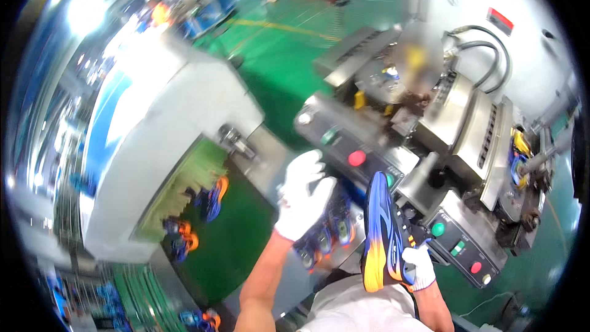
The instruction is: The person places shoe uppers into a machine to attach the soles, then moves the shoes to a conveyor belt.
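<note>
My right hand (420, 266), in a white glove, grips a blue shoe (381, 233) with an orange-yellow heel, held sole toward me and toe pointing up. My left hand (304, 195), also gloved in white, is raised with fingers spread and holds nothing. It hovers above a row of several more blue and orange shoes (326, 237) lying below it. Just beyond the left hand is a grey control panel (344, 141) with a red button (356, 158).
A white tunnel machine (166, 147) stands at left with a green belt (227, 240) carrying blue and orange shoes (212, 197). At right is a grey press machine (473, 141) with hoses, and a second panel (461, 246) with green and red buttons. The floor (276, 43) is green.
</note>
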{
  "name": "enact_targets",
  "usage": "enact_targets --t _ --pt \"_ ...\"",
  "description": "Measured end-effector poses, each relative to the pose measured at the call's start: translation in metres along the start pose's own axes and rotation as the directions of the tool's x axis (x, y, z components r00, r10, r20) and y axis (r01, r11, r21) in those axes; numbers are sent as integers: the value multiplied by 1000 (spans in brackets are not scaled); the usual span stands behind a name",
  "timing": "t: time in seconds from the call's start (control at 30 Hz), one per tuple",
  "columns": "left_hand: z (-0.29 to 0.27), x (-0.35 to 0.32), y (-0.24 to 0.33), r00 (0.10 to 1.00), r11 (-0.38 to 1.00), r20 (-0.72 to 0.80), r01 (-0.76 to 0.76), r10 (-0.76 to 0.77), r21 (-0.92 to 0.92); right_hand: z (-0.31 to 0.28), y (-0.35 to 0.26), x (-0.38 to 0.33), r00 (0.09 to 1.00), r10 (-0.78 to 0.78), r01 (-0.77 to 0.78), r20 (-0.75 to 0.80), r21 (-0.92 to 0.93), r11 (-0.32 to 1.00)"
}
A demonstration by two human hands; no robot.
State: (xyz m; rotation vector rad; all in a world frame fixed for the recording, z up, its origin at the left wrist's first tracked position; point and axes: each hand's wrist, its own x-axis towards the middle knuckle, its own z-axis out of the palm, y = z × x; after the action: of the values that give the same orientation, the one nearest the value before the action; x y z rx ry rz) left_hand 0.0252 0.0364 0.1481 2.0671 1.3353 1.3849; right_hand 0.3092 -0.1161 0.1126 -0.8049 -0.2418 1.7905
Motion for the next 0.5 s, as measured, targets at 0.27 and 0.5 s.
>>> enact_targets --t 0.27,0.5 --pt "74 -1 -22 921 918 126 382 -368 -108 -84 -64 -25 961 -274 278 -48 188 942" --pt "89 34 -16 939 917 179 331 -295 -225 -60 -67 -15 911 -373 403 -174 190 895"
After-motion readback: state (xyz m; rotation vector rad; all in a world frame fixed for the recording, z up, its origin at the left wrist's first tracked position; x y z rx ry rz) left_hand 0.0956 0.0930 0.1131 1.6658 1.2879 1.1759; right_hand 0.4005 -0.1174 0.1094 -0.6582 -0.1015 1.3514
